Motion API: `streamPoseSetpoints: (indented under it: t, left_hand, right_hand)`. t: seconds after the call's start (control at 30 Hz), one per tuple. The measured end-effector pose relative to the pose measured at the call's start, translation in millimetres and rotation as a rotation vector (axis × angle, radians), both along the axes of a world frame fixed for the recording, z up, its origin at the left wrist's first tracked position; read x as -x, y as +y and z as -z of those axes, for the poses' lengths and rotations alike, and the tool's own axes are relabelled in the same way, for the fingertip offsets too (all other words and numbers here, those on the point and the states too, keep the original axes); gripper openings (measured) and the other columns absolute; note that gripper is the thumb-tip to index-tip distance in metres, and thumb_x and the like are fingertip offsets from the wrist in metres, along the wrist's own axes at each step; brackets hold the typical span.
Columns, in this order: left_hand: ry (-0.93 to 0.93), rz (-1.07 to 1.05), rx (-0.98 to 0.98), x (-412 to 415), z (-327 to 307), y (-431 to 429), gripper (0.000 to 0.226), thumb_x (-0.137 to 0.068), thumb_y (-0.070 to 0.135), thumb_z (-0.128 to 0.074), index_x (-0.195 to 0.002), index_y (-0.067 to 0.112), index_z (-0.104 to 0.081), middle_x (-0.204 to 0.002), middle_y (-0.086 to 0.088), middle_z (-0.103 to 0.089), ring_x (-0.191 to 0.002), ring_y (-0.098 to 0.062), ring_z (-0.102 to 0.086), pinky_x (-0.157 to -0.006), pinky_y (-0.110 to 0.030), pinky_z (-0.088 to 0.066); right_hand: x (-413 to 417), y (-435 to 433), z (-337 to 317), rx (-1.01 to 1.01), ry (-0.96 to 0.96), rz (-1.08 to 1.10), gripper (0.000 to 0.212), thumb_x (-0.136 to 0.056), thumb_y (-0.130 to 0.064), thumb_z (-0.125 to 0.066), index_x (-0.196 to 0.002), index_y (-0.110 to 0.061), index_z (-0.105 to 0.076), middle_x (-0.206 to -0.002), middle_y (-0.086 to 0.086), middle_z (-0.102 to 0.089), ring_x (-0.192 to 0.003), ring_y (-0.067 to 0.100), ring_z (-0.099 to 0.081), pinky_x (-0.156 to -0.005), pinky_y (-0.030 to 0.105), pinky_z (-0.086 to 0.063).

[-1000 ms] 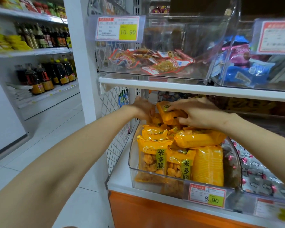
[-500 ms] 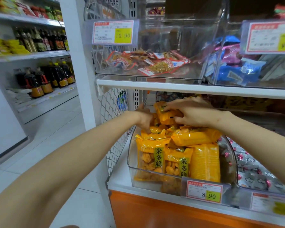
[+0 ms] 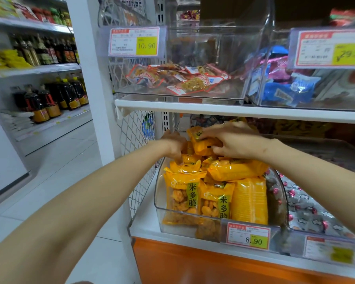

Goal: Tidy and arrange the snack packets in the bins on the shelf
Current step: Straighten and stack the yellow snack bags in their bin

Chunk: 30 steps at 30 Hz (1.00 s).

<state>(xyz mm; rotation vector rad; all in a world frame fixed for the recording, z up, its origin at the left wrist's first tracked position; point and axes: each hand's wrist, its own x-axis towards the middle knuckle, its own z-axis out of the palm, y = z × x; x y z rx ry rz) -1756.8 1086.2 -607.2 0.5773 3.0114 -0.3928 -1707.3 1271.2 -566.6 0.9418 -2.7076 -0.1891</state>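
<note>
You face a white shelf unit [image 3: 213,109] with two boards in view, carrying four clear plastic bins, two per board; the lower left bin [image 3: 158,193] is packed with yellow snack packets [image 3: 248,199]; the upper left bin [image 3: 230,58] holds a low layer of red-and-white packets [image 3: 172,78]; the upper right bin [image 3: 260,95] holds blue and pink packets [image 3: 285,89]; the lower right bin [image 3: 295,232] holds silver packets with red spots [image 3: 307,210]. In the lower left bin three packets stand against the front wall, two with green label strips and one ribbed; one lies crosswise on top just behind them; those further back are too crowded to count. Your right hand [image 3: 234,140] grasps the top yellow packet [image 3: 203,143] at the back of the pile; your left hand [image 3: 172,146] is just beside it, fingers curled down among the packets, and you cannot tell whether it holds one. Four price tags show, one per bin; the 8.90 tag [image 3: 248,236] fronts the lower left bin.
</note>
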Motion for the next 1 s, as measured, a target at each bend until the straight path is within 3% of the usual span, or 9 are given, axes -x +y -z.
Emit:
streamPoseSetpoints:
  t: [0.2,0.37,0.47,0.63,0.73,0.83,1.0]
  left_hand:
    - [-0.020,0.079,-0.186,-15,-12,-20,0.041,-0.076,0.054,-0.066,-0.104,0.023,-0.062,-0.107,0.001,-0.063,-0.106,-0.018,-0.055,-0.094,-0.034,-0.042]
    - [-0.054,0.161,-0.092,-30,-14,-19,0.039,-0.079,0.049,-0.066,-0.111,0.027,-0.062,-0.100,0.006,-0.059,-0.108,-0.015,-0.047,-0.092,-0.031,-0.034]
    - [-0.098,0.165,-0.006,-28,-10,-14,0.036,-0.083,0.046,-0.062,-0.113,0.026,-0.063,-0.105,0.002,-0.064,-0.108,-0.018,-0.051,-0.093,-0.034,-0.041]
    - [-0.159,0.155,0.075,-24,-6,-5,0.020,-0.084,0.034,-0.060,-0.088,0.014,-0.063,-0.081,-0.001,-0.058,-0.095,-0.026,-0.056,-0.080,-0.041,-0.051]
    - [-0.181,0.155,0.058,-22,0,-3,0.012,-0.084,0.025,-0.058,-0.077,0.015,-0.057,-0.073,0.000,-0.052,-0.092,-0.028,-0.059,-0.082,-0.043,-0.049]
    - [-0.180,0.151,-0.004,-20,0,-9,0.014,-0.082,0.027,-0.061,-0.082,0.013,-0.060,-0.074,-0.001,-0.052,-0.084,-0.026,-0.055,-0.084,-0.042,-0.046]
    - [-0.133,0.120,-0.091,-23,-10,-14,0.044,-0.079,0.040,-0.068,-0.111,0.009,-0.060,-0.094,-0.006,-0.061,-0.084,-0.019,-0.053,-0.070,-0.032,-0.042]
  right_hand:
    - [1,0,1,-0.015,0.003,-0.006,0.047,-0.089,-0.033,-0.052,-0.135,-0.036,-0.042,-0.142,-0.010,-0.045,-0.122,0.018,-0.050,-0.094,0.027,-0.037]
    - [1,1,2,-0.006,0.002,-0.012,0.047,-0.088,-0.032,-0.053,-0.135,-0.036,-0.044,-0.141,-0.010,-0.047,-0.121,0.017,-0.051,-0.094,0.027,-0.038]
    - [1,0,2,-0.007,-0.001,-0.023,0.047,-0.088,-0.031,-0.053,-0.134,-0.035,-0.045,-0.141,-0.010,-0.047,-0.121,0.018,-0.051,-0.097,0.029,-0.039]
    - [1,-1,1,-0.008,-0.008,-0.031,0.046,-0.088,-0.031,-0.053,-0.133,-0.035,-0.046,-0.141,-0.010,-0.048,-0.121,0.018,-0.051,-0.097,0.030,-0.039]
    - [1,0,1,-0.007,-0.011,-0.033,0.046,-0.088,-0.031,-0.053,-0.133,-0.036,-0.045,-0.140,-0.010,-0.048,-0.121,0.017,-0.052,-0.095,0.029,-0.039]
    - [2,1,3,-0.011,-0.014,-0.039,0.046,-0.088,-0.031,-0.052,-0.134,-0.036,-0.045,-0.140,-0.011,-0.048,-0.119,0.017,-0.052,-0.092,0.027,-0.038]
    - [3,2,2,0.002,-0.008,-0.024,0.048,-0.088,-0.031,-0.052,-0.135,-0.034,-0.043,-0.140,-0.008,-0.048,-0.120,0.019,-0.051,-0.093,0.029,-0.039]
